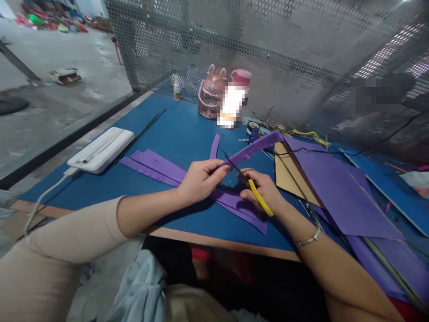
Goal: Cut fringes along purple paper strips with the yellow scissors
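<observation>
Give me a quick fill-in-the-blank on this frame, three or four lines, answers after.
1. The left hand pinches a fringed strip of ____ paper.
2. The right hand holds scissors with ____ handles.
3. The table has a ____ top.
4. The white device lies on the ____ side of the table.

Answers: purple; yellow; blue; left

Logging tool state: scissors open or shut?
Open: the scissors in the right hand show blades spread around the purple paper strip that the left hand holds.
</observation>
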Motion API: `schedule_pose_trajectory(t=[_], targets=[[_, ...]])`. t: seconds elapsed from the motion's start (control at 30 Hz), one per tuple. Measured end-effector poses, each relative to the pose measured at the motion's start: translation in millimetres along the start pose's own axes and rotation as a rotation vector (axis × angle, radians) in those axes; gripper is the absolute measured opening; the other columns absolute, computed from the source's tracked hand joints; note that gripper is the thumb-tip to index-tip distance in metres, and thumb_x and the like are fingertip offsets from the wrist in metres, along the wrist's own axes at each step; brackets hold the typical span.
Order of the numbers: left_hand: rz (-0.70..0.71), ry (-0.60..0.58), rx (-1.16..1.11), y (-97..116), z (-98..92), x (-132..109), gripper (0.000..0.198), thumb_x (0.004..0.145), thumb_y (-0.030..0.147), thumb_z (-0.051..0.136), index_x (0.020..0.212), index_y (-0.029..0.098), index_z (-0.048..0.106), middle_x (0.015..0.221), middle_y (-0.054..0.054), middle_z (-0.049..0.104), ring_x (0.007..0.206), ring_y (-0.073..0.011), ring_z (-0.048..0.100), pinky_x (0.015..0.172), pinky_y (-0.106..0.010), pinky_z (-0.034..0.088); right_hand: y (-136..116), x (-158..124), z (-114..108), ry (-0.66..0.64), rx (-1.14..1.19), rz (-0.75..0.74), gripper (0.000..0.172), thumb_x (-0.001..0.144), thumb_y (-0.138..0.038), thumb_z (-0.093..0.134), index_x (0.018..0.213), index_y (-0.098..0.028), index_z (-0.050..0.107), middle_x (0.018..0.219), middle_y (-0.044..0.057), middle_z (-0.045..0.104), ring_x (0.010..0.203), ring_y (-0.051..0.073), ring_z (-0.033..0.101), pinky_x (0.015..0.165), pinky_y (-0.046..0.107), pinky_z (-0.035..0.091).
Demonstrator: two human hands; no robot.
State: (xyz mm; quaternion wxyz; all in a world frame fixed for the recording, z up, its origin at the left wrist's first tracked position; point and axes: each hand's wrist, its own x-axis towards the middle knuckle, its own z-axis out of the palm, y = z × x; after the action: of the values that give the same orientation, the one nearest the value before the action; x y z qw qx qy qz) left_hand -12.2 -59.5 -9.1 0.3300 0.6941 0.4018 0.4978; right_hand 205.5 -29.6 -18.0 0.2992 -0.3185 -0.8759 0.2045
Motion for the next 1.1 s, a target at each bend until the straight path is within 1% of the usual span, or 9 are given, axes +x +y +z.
schedule_pose_trajectory(t=[0.2, 0.3, 0.37, 0.4, 0.53, 0.63, 0.73, 0.9, 1.1], targets=[[-0.024, 0.012, 0.001, -1.0, 0.2, 0.5, 0.036, 0.092, 0.034, 0.048, 0.063, 0.015, 0.059, 0.049, 0.003, 0.050, 0.052, -0.0079, 0.048, 0.052, -0.019, 0.036, -4.9, 0.0, -1.8, 0.007, -0.084, 0.082, 0.030, 0.085, -0.046, 0.061, 0.093, -0.018, 0.059, 0.072, 0.000, 0.057, 0.057, 0.011, 0.046, 0.056, 0.024, 0.039], [-0.028, 0.013, -0.002, -1.3, 0.1, 0.6, 0.036, 0.091, 0.034, 0.049, 0.062, 0.015, 0.058, 0.049, 0.003, 0.050, 0.052, -0.0077, 0.048, 0.052, -0.019, 0.036, -6.1, -0.2, -1.9, 0.011, -0.103, 0.093, 0.023, 0.086, -0.040, 0.060, 0.092, -0.018, 0.059, 0.071, -0.001, 0.056, 0.057, 0.010, 0.045, 0.056, 0.024, 0.038], [-0.033, 0.014, 0.000, -1.4, -0.1, 0.8, 0.036, 0.092, 0.034, 0.049, 0.062, 0.015, 0.057, 0.049, 0.003, 0.050, 0.051, -0.0074, 0.047, 0.052, -0.019, 0.036, -5.9, -0.1, -2.4, -0.001, -0.109, 0.107, 0.027, 0.087, -0.044, 0.059, 0.093, -0.019, 0.058, 0.072, 0.000, 0.057, 0.058, 0.011, 0.046, 0.056, 0.024, 0.038], [-0.037, 0.016, -0.001, -1.6, -0.2, 0.9, 0.036, 0.092, 0.034, 0.048, 0.062, 0.015, 0.057, 0.049, 0.003, 0.050, 0.051, -0.0073, 0.047, 0.052, -0.019, 0.036, -5.6, -0.1, -2.8, -0.010, -0.113, 0.108, 0.032, 0.086, -0.049, 0.058, 0.095, -0.019, 0.057, 0.074, 0.001, 0.057, 0.060, 0.012, 0.047, 0.057, 0.025, 0.040], [-0.049, 0.044, -0.031, -3.0, 0.2, 1.1, 0.039, 0.092, 0.038, 0.048, 0.062, 0.015, 0.057, 0.049, 0.003, 0.051, 0.048, -0.0068, 0.047, 0.050, -0.019, 0.036, -2.5, 0.0, -4.1, -0.058, -0.136, 0.060, 0.070, 0.071, -0.077, 0.056, 0.109, -0.018, 0.052, 0.096, 0.009, 0.061, 0.076, 0.021, 0.056, 0.067, 0.032, 0.045], [-0.019, 0.048, -0.051, -3.9, 1.4, 0.7, 0.040, 0.093, 0.040, 0.048, 0.062, 0.015, 0.057, 0.051, 0.003, 0.052, 0.047, -0.0065, 0.047, 0.049, -0.019, 0.036, 0.2, -0.4, -3.3, -0.071, -0.137, 0.034, 0.082, 0.066, -0.084, 0.051, 0.113, -0.018, 0.050, 0.103, 0.013, 0.060, 0.083, 0.024, 0.059, 0.073, 0.036, 0.047], [0.008, 0.037, -0.027, -3.6, 2.5, 0.1, 0.041, 0.093, 0.040, 0.047, 0.062, 0.015, 0.057, 0.053, 0.002, 0.053, 0.050, -0.0068, 0.048, 0.050, -0.018, 0.037, 1.5, -1.2, -2.1, -0.059, -0.108, 0.025, 0.081, 0.067, -0.084, 0.051, 0.114, -0.018, 0.051, 0.107, 0.014, 0.059, 0.088, 0.026, 0.060, 0.077, 0.037, 0.048], [0.017, 0.019, 0.001, -3.5, 3.1, -0.7, 0.040, 0.093, 0.040, 0.046, 0.063, 0.015, 0.057, 0.054, 0.001, 0.054, 0.050, -0.0072, 0.048, 0.050, -0.018, 0.036, 1.5, -2.1, -1.3, -0.040, -0.061, -0.001, 0.072, 0.071, -0.078, 0.054, 0.111, -0.018, 0.055, 0.104, 0.012, 0.061, 0.091, 0.025, 0.061, 0.080, 0.037, 0.049], [0.028, 0.014, 0.025, -4.2, 1.8, -0.2, 0.038, 0.092, 0.036, 0.048, 0.061, 0.015, 0.057, 0.050, 0.002, 0.052, 0.050, -0.0077, 0.047, 0.049, -0.019, 0.035, -1.2, -0.1, -2.2, 0.008, -0.078, 0.040, 0.056, 0.075, -0.068, 0.061, 0.099, -0.017, 0.062, 0.096, 0.011, 0.067, 0.082, 0.024, 0.064, 0.075, 0.035, 0.051]])
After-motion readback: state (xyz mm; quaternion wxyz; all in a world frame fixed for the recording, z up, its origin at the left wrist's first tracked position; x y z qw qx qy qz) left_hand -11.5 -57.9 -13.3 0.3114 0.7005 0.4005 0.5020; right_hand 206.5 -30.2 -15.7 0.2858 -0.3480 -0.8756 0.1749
